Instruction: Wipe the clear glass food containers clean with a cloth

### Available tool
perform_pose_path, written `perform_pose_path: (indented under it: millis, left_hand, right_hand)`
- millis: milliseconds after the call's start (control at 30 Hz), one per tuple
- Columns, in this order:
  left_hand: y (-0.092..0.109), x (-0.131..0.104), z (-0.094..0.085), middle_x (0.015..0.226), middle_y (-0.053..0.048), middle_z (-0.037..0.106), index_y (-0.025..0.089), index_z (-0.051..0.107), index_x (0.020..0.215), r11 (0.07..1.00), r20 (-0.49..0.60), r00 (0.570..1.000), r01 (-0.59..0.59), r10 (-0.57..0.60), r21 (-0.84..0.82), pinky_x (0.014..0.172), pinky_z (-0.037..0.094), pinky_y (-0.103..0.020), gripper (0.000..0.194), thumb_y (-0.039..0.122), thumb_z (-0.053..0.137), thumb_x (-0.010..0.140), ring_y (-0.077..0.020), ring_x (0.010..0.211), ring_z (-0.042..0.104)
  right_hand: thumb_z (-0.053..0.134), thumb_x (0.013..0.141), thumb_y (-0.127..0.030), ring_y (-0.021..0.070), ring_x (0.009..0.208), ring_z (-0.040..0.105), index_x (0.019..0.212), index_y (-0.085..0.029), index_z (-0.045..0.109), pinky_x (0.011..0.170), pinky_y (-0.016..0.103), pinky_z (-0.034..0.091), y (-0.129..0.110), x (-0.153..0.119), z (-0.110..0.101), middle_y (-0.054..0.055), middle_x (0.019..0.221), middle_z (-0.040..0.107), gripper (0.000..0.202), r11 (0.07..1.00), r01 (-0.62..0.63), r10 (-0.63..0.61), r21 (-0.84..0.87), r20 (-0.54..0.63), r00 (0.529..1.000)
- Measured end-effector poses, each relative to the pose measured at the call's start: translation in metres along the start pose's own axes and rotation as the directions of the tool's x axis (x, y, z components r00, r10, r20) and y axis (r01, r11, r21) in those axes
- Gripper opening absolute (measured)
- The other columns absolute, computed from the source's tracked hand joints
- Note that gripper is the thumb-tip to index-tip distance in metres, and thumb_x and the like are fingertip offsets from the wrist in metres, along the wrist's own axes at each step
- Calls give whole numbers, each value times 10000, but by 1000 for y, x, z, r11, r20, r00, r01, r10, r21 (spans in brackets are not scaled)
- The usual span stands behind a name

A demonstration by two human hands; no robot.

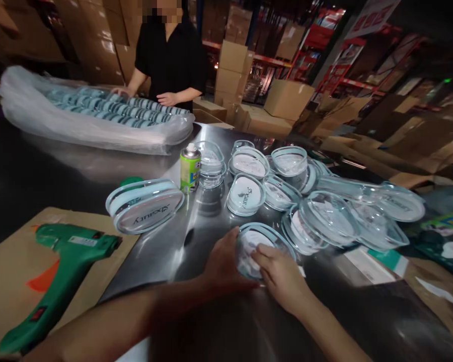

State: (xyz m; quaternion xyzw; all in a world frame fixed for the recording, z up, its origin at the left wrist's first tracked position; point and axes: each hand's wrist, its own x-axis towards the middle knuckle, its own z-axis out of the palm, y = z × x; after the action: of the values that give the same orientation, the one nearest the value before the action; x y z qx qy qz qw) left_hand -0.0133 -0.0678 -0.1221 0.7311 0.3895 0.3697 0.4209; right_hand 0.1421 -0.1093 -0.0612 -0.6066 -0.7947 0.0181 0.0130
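Observation:
My left hand is wrapped round the left side of a clear cosmetic bag with light-blue trim, just above the metal table. At the bag's front, the bent fingers of my right hand pinch at its clear face; whether they also hold something small is hidden. White paper shows through the plastic. To the left stands another clear bag with "beauty" printed on it. Several similar bags, among them a lettered one, crowd the table behind and right of my hands.
A green glue gun lies on cardboard at left. A spray can stands upright mid-table. Across the table, a person in black reaches toward a large plastic sack packed with bags. Cardboard boxes are stacked behind.

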Motion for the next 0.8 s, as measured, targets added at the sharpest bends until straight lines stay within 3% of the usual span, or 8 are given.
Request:
perform_pose_path:
  millis: [167,300,367,467,533,700,800]
  left_hand:
    - [2,1,-1,1325,-186,532,80,357,1378,999,68,997,-47,48,-7,1077,384,-522,1134,360,869,406,-377,1233,497]
    - [0,0,1,1341,-222,497,60,326,1390,1000,53,998,-29,29,6,1068,376,-553,1142,339,856,418,-403,1241,478]
    - [0,-1,3,1348,-226,490,65,291,1411,1000,56,998,-23,23,10,1058,382,-559,1175,359,853,422,-407,1234,479]
    - [1,0,4,1340,-204,502,75,272,1421,999,69,997,-38,37,3,1065,400,-505,1190,343,854,418,-373,1229,489]
    - [1,1,3,1340,-200,502,78,280,1412,999,76,996,-36,36,-1,1073,396,-502,1182,333,857,412,-371,1243,481]
    - [-3,-1,-3,1418,-211,437,102,270,1416,1000,98,995,6,-7,11,1104,336,-562,1128,283,844,462,-394,1314,412]
    - [-3,-2,-2,1439,-226,413,106,264,1424,1000,116,993,16,-18,10,1101,337,-567,1179,356,865,441,-397,1322,404]
  right_hand:
    - [366,803,-99,261,804,592,976,-121,625,635,332,376,6,2,-5,127,916,607,312,981,-172,168,-84,-53,984]
    - [371,785,-81,209,847,593,981,-177,633,723,301,424,-5,2,1,73,921,611,341,999,-30,31,-28,11,999]
    - [356,785,-80,197,841,600,970,-185,640,728,293,437,1,-6,1,69,910,618,354,1000,20,-20,-6,-21,1000]
    - [352,793,-117,233,751,598,929,-152,640,603,318,412,15,-8,0,100,852,611,320,994,-98,91,-47,-135,987]
    - [365,787,-124,238,733,587,887,-148,635,577,317,386,14,0,2,97,827,597,289,986,-161,152,-51,-146,977]
    - [396,762,-99,170,804,575,898,-205,634,694,260,403,-7,7,6,28,841,598,294,999,-3,6,40,-57,998]
    - [367,788,-107,198,801,574,926,-169,638,666,286,382,3,1,4,66,858,603,311,996,-81,83,25,-87,993]
